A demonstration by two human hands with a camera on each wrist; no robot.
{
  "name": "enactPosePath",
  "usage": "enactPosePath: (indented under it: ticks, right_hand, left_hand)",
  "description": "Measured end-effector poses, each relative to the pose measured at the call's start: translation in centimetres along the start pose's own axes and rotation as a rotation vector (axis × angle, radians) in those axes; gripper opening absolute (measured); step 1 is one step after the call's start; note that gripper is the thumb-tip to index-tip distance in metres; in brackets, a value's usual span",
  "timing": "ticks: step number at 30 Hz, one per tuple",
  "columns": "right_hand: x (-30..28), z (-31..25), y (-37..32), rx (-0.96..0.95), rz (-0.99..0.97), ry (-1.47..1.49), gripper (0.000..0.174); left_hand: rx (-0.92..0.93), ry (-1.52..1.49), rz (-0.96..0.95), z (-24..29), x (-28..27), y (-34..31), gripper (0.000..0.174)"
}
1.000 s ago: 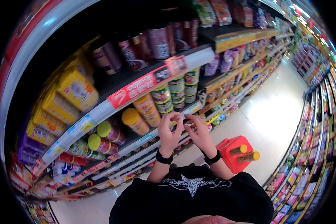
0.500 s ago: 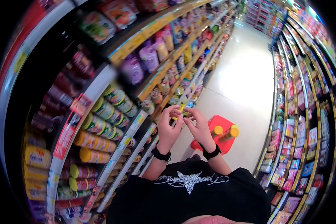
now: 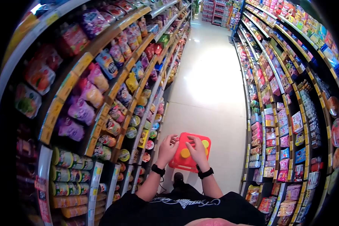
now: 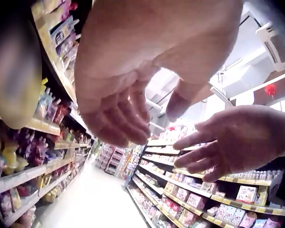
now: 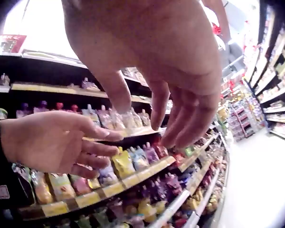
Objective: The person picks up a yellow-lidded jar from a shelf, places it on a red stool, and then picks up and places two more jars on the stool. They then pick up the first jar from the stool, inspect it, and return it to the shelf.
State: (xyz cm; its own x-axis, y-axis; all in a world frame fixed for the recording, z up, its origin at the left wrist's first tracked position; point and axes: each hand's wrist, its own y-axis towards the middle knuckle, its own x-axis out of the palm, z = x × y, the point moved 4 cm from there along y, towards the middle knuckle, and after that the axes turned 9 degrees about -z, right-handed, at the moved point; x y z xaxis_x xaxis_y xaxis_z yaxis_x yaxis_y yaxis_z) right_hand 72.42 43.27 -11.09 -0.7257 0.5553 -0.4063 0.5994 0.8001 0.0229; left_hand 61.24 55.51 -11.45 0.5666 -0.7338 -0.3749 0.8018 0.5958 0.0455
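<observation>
In the head view my left hand (image 3: 167,150) and right hand (image 3: 198,153) hover side by side in front of the body, a small gap between them. Neither holds anything; the fingers are loosely bent. The left wrist view shows the left hand (image 4: 133,71) large, its fingers hanging down, and the right hand (image 4: 240,140) facing it with fingers spread. Beneath the hands on the floor is a red container (image 3: 194,136) with rounded corners. Two canisters stand there: one yellow lid (image 3: 185,153) shows between the hands, another yellow lid (image 3: 205,144) beside the right hand.
Shelves of pouches (image 3: 81,109) and jars (image 3: 69,175) line the left side of the aisle. Boxed and bagged goods fill the right shelves (image 3: 282,141). A pale shiny floor (image 3: 207,94) runs between them to a far display (image 3: 214,13).
The view has swung from the left shelf to straight down the aisle. The hands, earlier close with fingertips pinched together, have moved apart and loosened. The red container now lies directly below them.
</observation>
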Motion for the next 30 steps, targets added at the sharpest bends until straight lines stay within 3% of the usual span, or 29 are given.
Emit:
enactPosePath:
  ticks: [3, 7, 8, 11, 12, 15, 20, 23, 26, 30]
  right_hand:
    - [0.1, 7.7, 0.8, 0.115, 0.054, -0.125, 0.04]
    - [1.9, 16.6, 0.1, 0.272, 0.049, -0.308, 0.048]
    - [2.4, 17.7, -0.5, 0.319, 0.035, -0.333, 0.05]
    - [2.8, 18.1, -0.8, 0.205, 0.104, -0.464, 0.054]
    - [2.8, 18.2, -0.7, 0.235, 0.12, -0.456, 0.054]
    - [2.3, 17.8, -0.6, 0.317, 0.16, -0.51, 0.055]
    - [1.3, 17.3, -1.6, 0.394, 0.084, -0.761, 0.06]
    - [1.3, 18.5, -2.3, 0.454, -0.002, -0.765, 0.068]
    - [1.5, 19.6, -2.4, 0.489, -0.054, -0.699, 0.074]
    - [1.4, 19.6, -2.2, 0.448, -0.061, -0.668, 0.074]
  left_hand:
    - [-0.073, 0.042, -0.112, -6.5, 4.3, 2.1, 0.03]
    - [-0.333, -0.188, -0.298, -17.2, 10.5, 2.3, 0.043]
    - [-0.38, -0.174, -0.381, -19.4, 11.7, 1.9, 0.053]
    - [-0.268, 0.011, -0.423, -23.0, 14.6, 0.7, 0.06]
    - [-0.305, 0.07, -0.482, -23.7, 15.4, 0.4, 0.066]
    - [-0.261, 0.246, -0.491, -21.4, 15.7, 0.4, 0.068]
    - [-0.378, 0.491, -0.479, -20.8, 15.7, -0.1, 0.067]
    - [-0.454, 0.374, -0.558, -21.3, 15.6, -0.1, 0.07]
    - [-0.43, 0.359, -0.546, -21.7, 15.7, -0.4, 0.074]
    - [-0.272, 0.554, -0.539, -18.4, 16.3, 0.2, 0.075]
